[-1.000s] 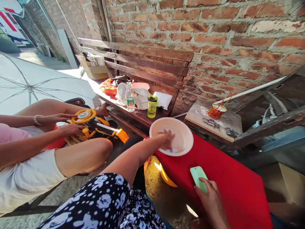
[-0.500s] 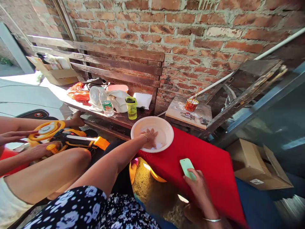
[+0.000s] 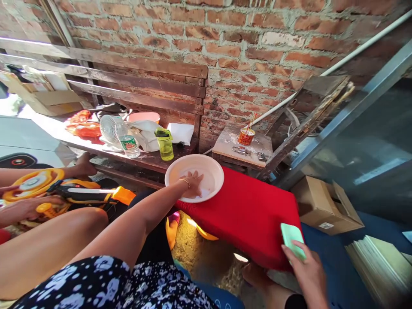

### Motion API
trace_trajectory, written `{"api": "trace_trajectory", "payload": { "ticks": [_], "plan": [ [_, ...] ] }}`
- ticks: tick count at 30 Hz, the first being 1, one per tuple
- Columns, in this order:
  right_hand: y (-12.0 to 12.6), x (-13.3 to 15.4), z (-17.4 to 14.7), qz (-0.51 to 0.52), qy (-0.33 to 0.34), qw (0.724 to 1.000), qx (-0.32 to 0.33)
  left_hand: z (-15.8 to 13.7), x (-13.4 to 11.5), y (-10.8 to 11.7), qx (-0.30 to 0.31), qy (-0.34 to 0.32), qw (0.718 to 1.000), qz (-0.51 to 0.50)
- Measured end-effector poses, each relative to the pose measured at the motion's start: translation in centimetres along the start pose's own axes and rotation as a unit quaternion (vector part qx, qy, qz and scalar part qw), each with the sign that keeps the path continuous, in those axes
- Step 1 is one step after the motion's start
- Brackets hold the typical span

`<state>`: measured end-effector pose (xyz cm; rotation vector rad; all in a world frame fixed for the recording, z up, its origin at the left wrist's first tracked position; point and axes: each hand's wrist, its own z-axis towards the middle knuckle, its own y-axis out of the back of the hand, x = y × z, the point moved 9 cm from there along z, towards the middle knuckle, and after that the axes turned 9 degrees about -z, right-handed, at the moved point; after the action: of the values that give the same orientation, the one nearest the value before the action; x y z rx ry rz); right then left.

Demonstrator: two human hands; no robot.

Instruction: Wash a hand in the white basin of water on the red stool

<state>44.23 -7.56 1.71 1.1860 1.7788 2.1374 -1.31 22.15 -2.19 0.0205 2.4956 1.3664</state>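
My left hand (image 3: 192,183) reaches down into a pale round basin (image 3: 216,181), its fingers spread over the bottom. There is a thin bracelet on that wrist. The basin stands on a red cloth (image 3: 247,206) covering a low table. At the right end of the cloth, my right hand (image 3: 307,268) grips a flat mint-green phone-shaped object (image 3: 292,237) between thumb and fingers. Its far end sticks out of the hand; what exactly it is, I cannot make out.
Behind the basin, a wooden bench (image 3: 144,159) holds a green drinking bottle (image 3: 165,146), a water bottle (image 3: 129,143) and a small fan (image 3: 108,128). A stool (image 3: 222,143) bears a noodle cup (image 3: 246,136) and padlocks. Right: cardboard box (image 3: 317,206), paper stack (image 3: 380,266). Left: another person's hand (image 3: 22,210) near a yellow toy wheel.
My right hand has carried the mint-green object rightward, toward the end of the red cloth. My left hand stays in the basin. The view has turned a little to the right.
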Motion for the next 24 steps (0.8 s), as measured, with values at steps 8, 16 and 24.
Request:
{"api": "trace_trajectory", "payload": {
  "ticks": [8,16,24],
  "plan": [
    [-6.9,12.2,-5.5,0.038,0.214,0.968,0.122,0.1,-0.1,0.4,-0.014,-0.011,1.000,0.016],
    [4.6,-8.8,1.1,-0.136,-0.121,0.982,-0.045,-0.1,-0.2,0.3,-0.011,0.003,1.000,0.022],
    [-1.9,7.2,-1.9,-0.097,0.133,0.986,-0.027,0.0,-0.4,0.5,-0.045,0.004,0.997,0.061]
  ]
}}
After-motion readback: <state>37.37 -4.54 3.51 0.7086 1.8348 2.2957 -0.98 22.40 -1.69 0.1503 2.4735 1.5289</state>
